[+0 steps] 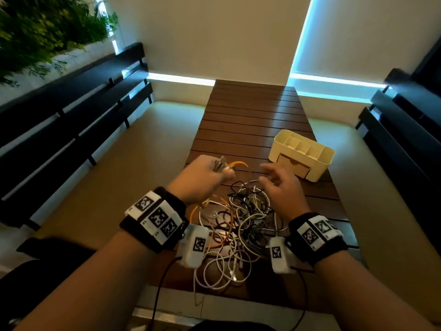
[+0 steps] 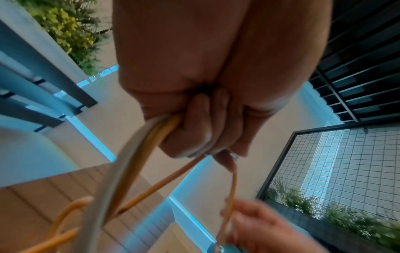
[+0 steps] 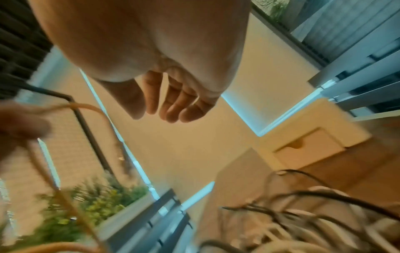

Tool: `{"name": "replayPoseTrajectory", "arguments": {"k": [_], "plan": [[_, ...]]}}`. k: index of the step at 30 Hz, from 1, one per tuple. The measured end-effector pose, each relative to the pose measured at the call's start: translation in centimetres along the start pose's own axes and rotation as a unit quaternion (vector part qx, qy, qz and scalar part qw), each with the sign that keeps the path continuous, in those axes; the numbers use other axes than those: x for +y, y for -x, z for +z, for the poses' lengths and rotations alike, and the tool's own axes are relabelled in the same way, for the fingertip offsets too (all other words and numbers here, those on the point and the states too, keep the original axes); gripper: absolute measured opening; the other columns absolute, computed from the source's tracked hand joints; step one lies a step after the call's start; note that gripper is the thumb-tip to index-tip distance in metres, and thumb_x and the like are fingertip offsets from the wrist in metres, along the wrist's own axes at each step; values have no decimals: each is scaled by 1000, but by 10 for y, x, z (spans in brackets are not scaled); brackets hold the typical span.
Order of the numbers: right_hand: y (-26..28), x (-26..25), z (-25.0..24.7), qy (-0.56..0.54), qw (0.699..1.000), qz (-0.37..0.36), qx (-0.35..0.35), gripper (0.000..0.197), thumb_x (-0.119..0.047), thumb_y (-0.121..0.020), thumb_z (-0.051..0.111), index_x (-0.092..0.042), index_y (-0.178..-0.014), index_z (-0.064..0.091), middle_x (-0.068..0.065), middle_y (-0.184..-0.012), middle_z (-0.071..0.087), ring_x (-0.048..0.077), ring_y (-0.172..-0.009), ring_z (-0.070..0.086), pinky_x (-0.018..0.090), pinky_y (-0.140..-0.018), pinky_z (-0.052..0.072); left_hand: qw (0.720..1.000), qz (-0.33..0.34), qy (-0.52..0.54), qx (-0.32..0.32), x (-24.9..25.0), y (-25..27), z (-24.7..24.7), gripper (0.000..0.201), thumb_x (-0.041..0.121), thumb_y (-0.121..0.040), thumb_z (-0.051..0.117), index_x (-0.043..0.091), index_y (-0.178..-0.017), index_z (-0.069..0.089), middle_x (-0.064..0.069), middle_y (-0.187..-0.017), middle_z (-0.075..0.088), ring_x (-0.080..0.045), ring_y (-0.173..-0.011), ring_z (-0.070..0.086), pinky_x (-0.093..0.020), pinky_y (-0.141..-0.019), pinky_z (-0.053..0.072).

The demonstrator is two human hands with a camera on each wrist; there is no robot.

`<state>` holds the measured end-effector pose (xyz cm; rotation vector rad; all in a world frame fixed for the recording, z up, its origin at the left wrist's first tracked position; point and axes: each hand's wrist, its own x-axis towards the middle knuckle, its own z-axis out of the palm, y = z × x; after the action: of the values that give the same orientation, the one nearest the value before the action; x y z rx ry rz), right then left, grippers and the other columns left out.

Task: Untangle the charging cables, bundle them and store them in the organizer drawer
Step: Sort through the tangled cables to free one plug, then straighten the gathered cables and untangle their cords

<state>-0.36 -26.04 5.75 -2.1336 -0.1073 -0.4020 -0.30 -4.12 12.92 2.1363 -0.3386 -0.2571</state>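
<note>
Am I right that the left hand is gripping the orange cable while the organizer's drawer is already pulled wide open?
Not quite. The left hand does grip the orange cable, but the drawer of the organizer is shut, its front flush with the body. The right wrist view shows this most clearly; the head view agrees.

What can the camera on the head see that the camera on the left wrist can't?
Only the head view shows the whole cable pile on the table, the cream organizer and its shut drawer. Only the left wrist view shows, close up, the left hand's fingers curled round an orange cable and a grey cable. Both show the left hand gripping cables and the right hand nearby.
</note>
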Motion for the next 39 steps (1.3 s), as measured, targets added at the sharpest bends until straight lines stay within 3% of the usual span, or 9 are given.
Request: {"name": "replayPoseTrajectory", "arguments": {"k": [6, 10, 14, 17, 21, 26, 29, 35, 39], "plan": [[15, -49, -7, -45, 992, -76, -95, 26, -19, -94, 64, -26, -119, 63, -9, -91, 66, 8, -79, 64, 20, -68, 54, 982, -14, 183, -50, 0, 2, 6, 32, 22, -99, 58, -9, -95, 63, 6, -50, 39, -11, -43, 31, -24, -44, 28], [22, -48, -17, -40, 995, -72, -61, 11, -30, -97, 60, -25, -96, 69, -7, -75, 65, 10, -67, 61, 22, -59, 49, 952, -16, 287, -107, 11, 1, 4, 22, 20, -102, 52, 2, -94, 63, 5, -54, 29, -12, -47, 20, -22, -40, 24], [33, -46, -27, -67, 993, -92, 28, 17, -24, -98, 60, -26, -115, 64, -10, -86, 61, 11, -73, 62, 24, -63, 54, 945, -11, 289, -155, 28, -5, 14, 34, 21, -103, 50, -9, -115, 59, 4, -56, 27, -11, -46, 21, -21, -40, 25], [46, -38, -39, 5, 996, -71, 44, 11, -22, -96, 61, -30, -103, 66, -13, -82, 63, 7, -73, 62, 21, -64, 52, 940, 2, 318, -126, 41, -12, 27, 33, 23, -102, 51, 0, -125, 55, 8, -55, 30, -8, -46, 25, -20, -41, 26], [65, -30, -51, 117, 981, 97, -124, 6, -30, -92, 67, -26, -89, 69, -10, -78, 67, 6, -73, 63, 28, -69, 56, 912, -25, 395, -110, 52, -21, 38, 37, 26, -100, 41, 3, -122, 57, 6, -60, 36, -8, -52, 28, -23, -47, 28], [87, -38, -75, 156, 874, 245, -390, 11, -32, -91, 68, -23, -94, 75, -8, -83, 74, 3, -72, 68, 13, -58, 46, 879, -43, 455, -137, 58, -20, 44, 38, 17, -98, 30, 1, -120, 56, 2, -65, 37, -10, -55, 30, -23, -50, 32], [91, -35, -80, 231, 833, 265, -428, 20, -43, -89, 69, -29, -101, 75, -11, -98, 73, 7, -91, 67, 27, -82, 53, 873, -57, 464, -141, 57, -20, 47, 35, 14, -101, 32, 1, -121, 57, 2, -66, 41, -9, -56, 34, -22, -51, 34], [74, -32, -54, 35, 944, 211, -250, 80, -51, -75, 79, -46, -143, 39, -13, -145, 48, 9, -129, 48, 41, -108, 43, 865, -58, 478, -142, 55, -18, 51, 35, 10, -104, 33, -1, -130, 54, 1, -70, 49, -8, -59, 45, -22, -58, 43], [68, -36, -11, -171, 944, 166, -230, 43, -36, -88, 71, -38, -128, 55, -5, -138, 58, 14, -124, 57, 39, -106, 46, 847, -56, 510, -142, 56, -20, 50, 33, 11, -104, 35, 2, -126, 58, 1, -71, 52, -8, -60, 48, -22, -57, 48]]}}
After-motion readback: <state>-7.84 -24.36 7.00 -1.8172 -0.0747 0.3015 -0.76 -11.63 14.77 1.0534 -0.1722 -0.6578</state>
